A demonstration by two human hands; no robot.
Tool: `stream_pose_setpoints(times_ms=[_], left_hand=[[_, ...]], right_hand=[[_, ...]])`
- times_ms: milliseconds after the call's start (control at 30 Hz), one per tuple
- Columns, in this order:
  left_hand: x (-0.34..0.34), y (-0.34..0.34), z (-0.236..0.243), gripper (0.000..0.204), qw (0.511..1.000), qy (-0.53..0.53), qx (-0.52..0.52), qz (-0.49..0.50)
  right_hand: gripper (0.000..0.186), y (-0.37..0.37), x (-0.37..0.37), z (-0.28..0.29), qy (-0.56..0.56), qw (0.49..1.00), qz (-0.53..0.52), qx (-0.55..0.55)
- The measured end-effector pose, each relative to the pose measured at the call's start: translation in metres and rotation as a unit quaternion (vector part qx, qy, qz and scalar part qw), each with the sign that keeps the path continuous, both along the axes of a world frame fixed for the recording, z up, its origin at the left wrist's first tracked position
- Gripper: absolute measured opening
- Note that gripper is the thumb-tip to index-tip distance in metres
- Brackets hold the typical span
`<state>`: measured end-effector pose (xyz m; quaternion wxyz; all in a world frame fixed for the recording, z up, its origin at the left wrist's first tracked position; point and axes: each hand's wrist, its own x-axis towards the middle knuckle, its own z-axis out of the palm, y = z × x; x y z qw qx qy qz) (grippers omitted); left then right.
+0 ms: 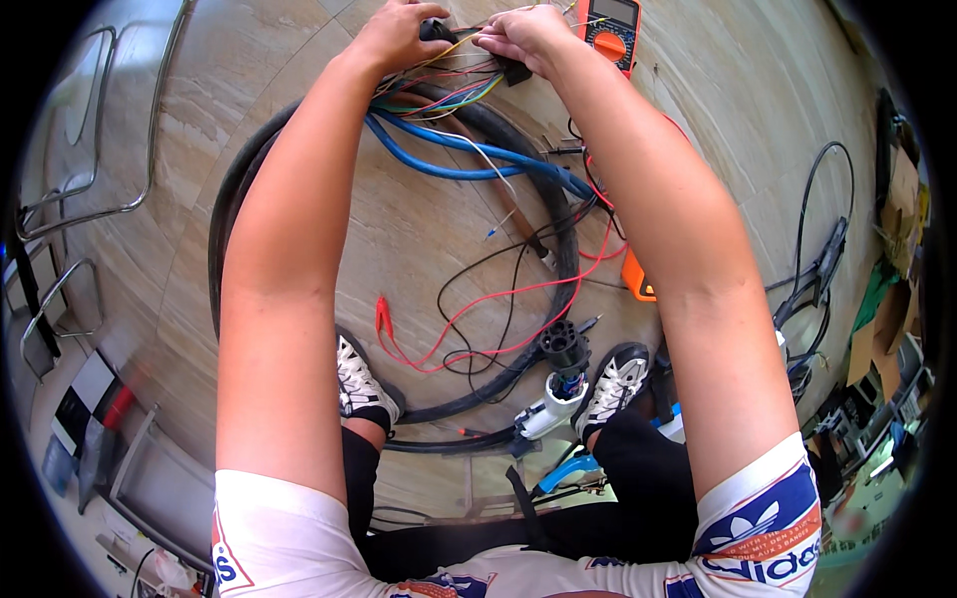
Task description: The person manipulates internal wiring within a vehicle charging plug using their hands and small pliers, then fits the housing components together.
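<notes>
At the top of the head view, my left hand is closed, its fingers curled against a small rounded black piece. Opposite it, my right hand pinches what looks like a thin wire; the fingertips are small and partly hidden. Thin coloured wires fan out between and below both hands. Another dark block lies under the right hand. Thick blue wires run from the bundle toward the right. They lie across a coiled thick black cable on the floor.
An orange multimeter lies beyond my right hand. A red alligator clip lead and black leads cross the tiled floor. Near my shoes is a white-and-black plug connector. Metal chair legs stand left; cardboard and clutter line the right.
</notes>
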<state>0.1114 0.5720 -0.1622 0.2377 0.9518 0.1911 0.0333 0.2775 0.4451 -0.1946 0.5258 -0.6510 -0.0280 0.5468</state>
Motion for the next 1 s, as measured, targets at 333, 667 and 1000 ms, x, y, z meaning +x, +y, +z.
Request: stream_pose_setpoints(times_ms=[333, 667, 1000], left_hand=[[0.010, -0.019, 0.006, 0.035, 0.991, -0.030, 0.066, 0.110], [0.006, 0.002, 0.012, 0.048, 0.986, 0.038, -0.069, 0.149], [-0.001, -0.021, 0.004, 0.061, 0.994, -0.010, 0.023, 0.108]], right_hand=[[0.021, 0.032, -0.001, -0.038, 0.159, 0.984, -0.076, 0.022], [0.100, 0.037, -0.015, 0.025, 0.136, 0.989, -0.050, -0.012], [0.103, 0.032, -0.006, 0.021, 0.158, 0.987, 0.008, 0.016]])
